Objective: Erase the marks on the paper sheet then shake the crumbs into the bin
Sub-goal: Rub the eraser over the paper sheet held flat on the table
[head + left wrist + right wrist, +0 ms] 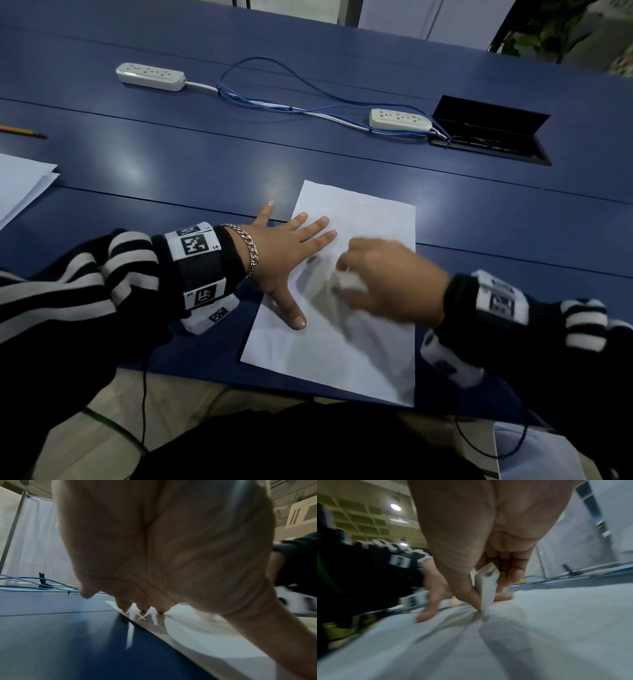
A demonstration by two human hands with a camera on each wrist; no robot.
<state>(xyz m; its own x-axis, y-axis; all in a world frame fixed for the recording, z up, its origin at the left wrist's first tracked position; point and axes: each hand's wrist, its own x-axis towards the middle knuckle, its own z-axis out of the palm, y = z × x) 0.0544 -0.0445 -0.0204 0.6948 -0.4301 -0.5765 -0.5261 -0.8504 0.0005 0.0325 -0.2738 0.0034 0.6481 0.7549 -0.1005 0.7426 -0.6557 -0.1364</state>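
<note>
Blue and glossy, the tabletop [171,178] carries everything in view, with the person's dark lap and striped sleeves at its near edge. Nearest on it lies the paper sheet [329,359], one corner just over the table's front edge. The left hand [284,255] rests flat on the sheet's left side, fingers [160,608] straight and spread, the little finger off the paper on the bare tabletop, a chain bracelet [250,248] round the wrist. Just right of it, the right hand [387,277] is blurred in the head view; the right wrist view shows its thumb and curled fingers [513,577] pinching a white eraser [486,588], which stands tilted with its lower corner on the paper and a dark smudge on its upper end. Faint grey marks [325,262] show on the sheet between the two hands. Further left, a stack of white paper [20,185] reaches in from the edge of the picture, and beyond it lies a yellow pencil [22,131]. Farther back, two white power strips [150,76] [400,119] lie well apart, joined by looping blue cables [274,99] that run to an open black cable hatch [489,132] set in the tabletop. A leafy plant [555,27] stands at the far right.
</note>
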